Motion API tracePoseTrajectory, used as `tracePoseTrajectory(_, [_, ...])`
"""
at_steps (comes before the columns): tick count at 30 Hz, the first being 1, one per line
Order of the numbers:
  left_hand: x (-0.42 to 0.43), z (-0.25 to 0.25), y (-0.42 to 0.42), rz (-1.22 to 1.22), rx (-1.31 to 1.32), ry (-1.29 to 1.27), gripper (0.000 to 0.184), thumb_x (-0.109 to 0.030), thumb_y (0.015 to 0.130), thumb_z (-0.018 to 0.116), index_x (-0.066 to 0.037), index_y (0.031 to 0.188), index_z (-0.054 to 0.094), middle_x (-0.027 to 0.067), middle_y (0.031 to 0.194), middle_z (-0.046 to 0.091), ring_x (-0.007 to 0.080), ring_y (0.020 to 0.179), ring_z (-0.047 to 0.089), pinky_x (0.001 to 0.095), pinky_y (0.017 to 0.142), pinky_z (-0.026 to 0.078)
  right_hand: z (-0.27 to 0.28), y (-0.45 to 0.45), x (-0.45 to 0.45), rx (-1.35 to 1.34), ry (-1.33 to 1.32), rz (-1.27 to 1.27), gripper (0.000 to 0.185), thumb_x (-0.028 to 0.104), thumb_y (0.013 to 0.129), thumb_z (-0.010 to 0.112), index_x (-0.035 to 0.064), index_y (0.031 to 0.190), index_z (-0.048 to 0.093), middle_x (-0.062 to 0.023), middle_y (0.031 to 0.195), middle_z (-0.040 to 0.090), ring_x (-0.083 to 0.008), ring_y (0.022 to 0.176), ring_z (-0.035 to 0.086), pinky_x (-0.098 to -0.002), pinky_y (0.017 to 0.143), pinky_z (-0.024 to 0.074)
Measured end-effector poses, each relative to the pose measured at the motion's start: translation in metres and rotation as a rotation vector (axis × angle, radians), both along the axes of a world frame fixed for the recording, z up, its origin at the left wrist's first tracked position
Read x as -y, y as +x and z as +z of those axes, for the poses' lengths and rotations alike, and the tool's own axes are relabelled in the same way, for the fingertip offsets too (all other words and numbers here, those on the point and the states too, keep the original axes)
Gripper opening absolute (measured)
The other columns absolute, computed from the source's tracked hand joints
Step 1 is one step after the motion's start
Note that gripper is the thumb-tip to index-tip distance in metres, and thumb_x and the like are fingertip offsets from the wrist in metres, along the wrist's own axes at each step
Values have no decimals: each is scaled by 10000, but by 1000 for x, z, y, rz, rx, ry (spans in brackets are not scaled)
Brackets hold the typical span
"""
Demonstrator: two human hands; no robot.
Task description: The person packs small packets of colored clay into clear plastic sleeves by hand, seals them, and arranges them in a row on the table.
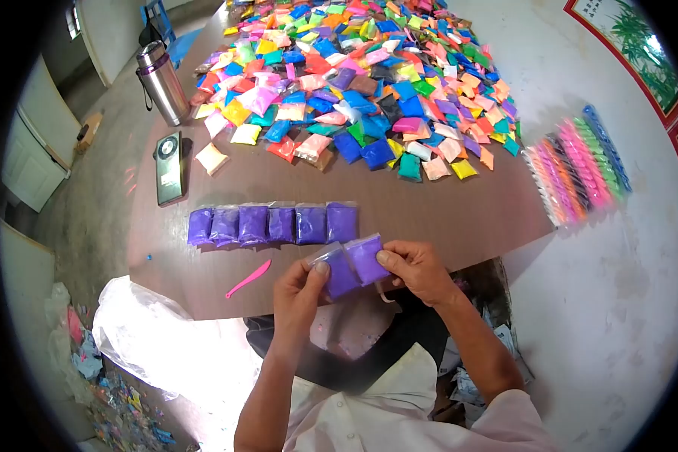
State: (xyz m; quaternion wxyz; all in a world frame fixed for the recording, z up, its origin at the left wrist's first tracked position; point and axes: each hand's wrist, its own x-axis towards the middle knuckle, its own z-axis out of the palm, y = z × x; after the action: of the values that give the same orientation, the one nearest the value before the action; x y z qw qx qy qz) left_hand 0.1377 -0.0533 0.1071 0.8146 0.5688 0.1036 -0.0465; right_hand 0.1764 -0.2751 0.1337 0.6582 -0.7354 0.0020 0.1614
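My left hand (301,288) pinches a purple packet (340,277) in clear plastic, thumb on top. A second purple packet (366,261) is gripped at its right edge by my right hand (414,270). The two packets meet edge to edge in front of me, over the table's near edge; whether they are joined I cannot tell. Just beyond my hands, a row of several purple packets (267,224) lies side by side on the table. A pink plastic knife (248,279) rests on the tabletop to the left of my left hand.
A big heap of colourful packets (369,90) covers the far part of the brown table (459,226). Toward the left edge are a steel flask (163,84) and a dark phone-like device (170,169). Bundles of coloured strips (576,169) lie at the right edge. White plastic sheeting (158,331) hangs below left.
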Motion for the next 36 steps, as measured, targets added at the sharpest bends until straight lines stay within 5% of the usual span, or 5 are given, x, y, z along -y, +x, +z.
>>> tracePoseTrajectory(18, [-4, -6, 1, -24, 30, 72, 190, -226, 1014, 663, -44, 965, 692, -46, 820, 631, 45, 726, 534, 221, 666, 417, -1, 18, 9, 94, -76, -45, 187, 223, 991, 678, 42, 992, 725, 32, 748, 598, -30, 599, 519, -219, 479, 410])
tracePoseTrajectory(25, [-1, 0, -1, -17, 32, -37, 199, -219, 1007, 677, -40, 920, 693, -45, 800, 632, 44, 718, 538, 212, 661, 417, 37, 120, 25, 63, -103, -304, 435, 476, 1013, 579, 65, 1075, 708, -20, 881, 679, -84, 677, 590, -229, 571, 454])
tracePoseTrajectory(29, [-5, -17, -1, -24, 56, 63, 173, -183, 1011, 673, -23, 949, 686, -10, 857, 669, 44, 747, 600, 206, 639, 486, 14, 78, 28, 256, -372, -181, 397, 343, 1040, 601, 43, 1296, 650, -30, 939, 714, -102, 810, 658, -257, 673, 528])
tracePoseTrajectory(33, [0, -12, -2, -50, 54, 71, 185, -192, 997, 682, -21, 926, 689, -23, 806, 642, 50, 740, 568, 222, 658, 443, -12, 14, 3, 254, -305, -17, 301, 221, 1011, 660, 29, 1241, 690, -17, 966, 709, -66, 830, 643, -256, 697, 535])
tracePoseTrajectory(36, [1, -12, -3, -72, 112, 124, 177, -181, 997, 674, -16, 932, 684, -19, 819, 642, 54, 753, 569, 223, 670, 450, -12, -12, -30, 139, -148, -7, 278, 242, 1012, 656, 3, 1143, 711, -75, 977, 735, -132, 891, 676, -297, 794, 545])
